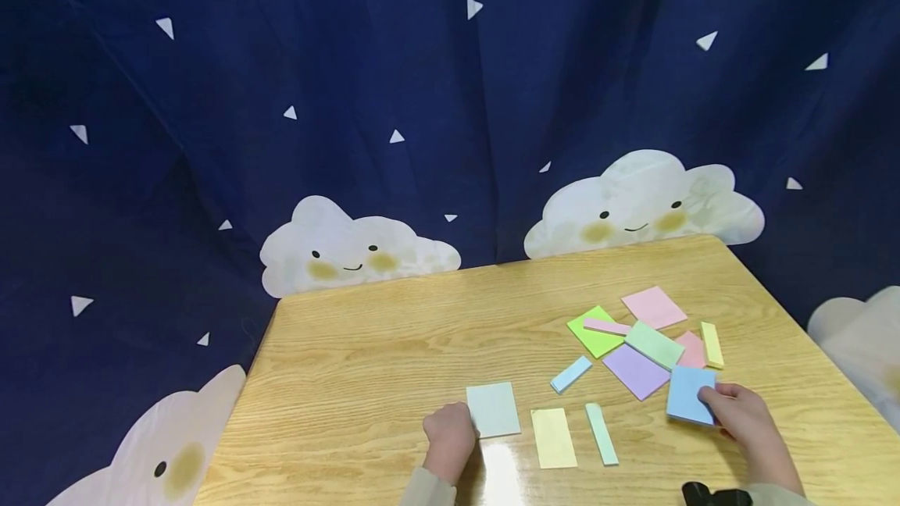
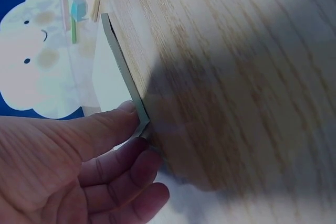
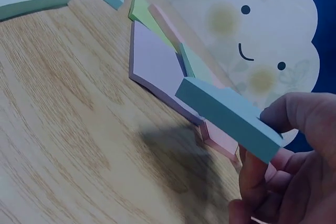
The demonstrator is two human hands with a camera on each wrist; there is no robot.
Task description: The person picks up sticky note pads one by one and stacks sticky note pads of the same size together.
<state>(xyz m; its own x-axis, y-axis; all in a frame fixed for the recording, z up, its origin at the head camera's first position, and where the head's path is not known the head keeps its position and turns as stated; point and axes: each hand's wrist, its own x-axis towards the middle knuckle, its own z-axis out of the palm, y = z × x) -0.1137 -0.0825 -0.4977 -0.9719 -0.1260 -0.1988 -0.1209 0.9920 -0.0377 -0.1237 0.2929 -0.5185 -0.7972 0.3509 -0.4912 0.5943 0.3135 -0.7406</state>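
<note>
Between the thumb and fingers of my right hand (image 1: 748, 418) is a blue sticky note pad (image 1: 686, 397). The right wrist view shows this pad (image 3: 228, 116) raised over the table, its thick edge facing the camera. My left hand (image 1: 448, 437) pinches the near left corner of a pale mint square pad (image 1: 495, 409). In the left wrist view the thumb lies on top of that pad (image 2: 113, 77) and a finger is at its edge. To its right lie a pale yellow pad (image 1: 554, 439) and a narrow mint pad (image 1: 601, 434).
Beyond my right hand, a purple pad (image 1: 636, 373), a light green pad (image 1: 655, 345), a lime pad (image 1: 596, 343) and several pink and yellow ones lie clustered and partly overlapping. A small blue pad (image 1: 571, 374) lies left of them. The wooden table (image 1: 366, 358) meets a dark blue curtain (image 1: 394, 61).
</note>
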